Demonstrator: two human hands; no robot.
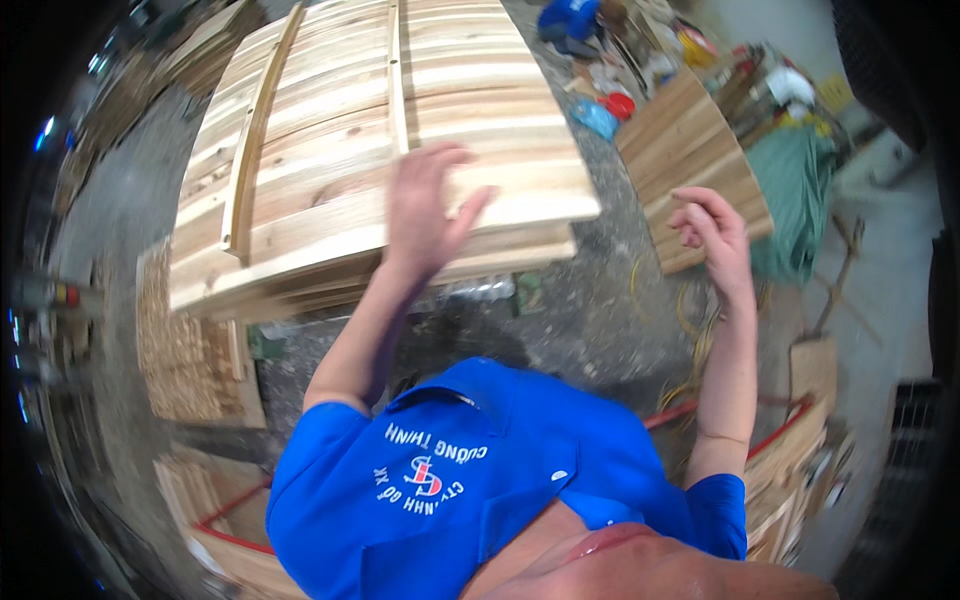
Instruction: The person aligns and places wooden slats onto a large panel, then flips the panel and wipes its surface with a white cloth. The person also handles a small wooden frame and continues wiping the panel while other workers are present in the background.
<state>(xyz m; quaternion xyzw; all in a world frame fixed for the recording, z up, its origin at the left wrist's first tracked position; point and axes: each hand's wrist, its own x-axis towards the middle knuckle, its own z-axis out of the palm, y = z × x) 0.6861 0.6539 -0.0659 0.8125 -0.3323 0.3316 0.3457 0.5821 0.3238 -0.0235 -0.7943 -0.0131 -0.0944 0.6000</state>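
Observation:
My left hand [425,210] is over the near edge of a stack of pale wooden panels, thumb and fingers apart, slightly blurred, with nothing in it. Whether it touches the top panel [490,100] I cannot tell. Just beyond its fingertips ends a narrow wooden batten [397,80] lying across that panel. A second wooden batten [255,140] lies further left. My right hand [718,245] is raised at the right, in front of a brown wooden board [690,160]. Its fingers are curled in; anything inside them is hidden.
Far right, a green cloth [800,200] covers a pile beside the board. A person in blue [575,25] crouches at the back, near a red bowl [618,105] and a blue plastic bag [594,118]. Stacked wood pieces [190,350] stand at left. Yellow cord [690,370] lies on the floor.

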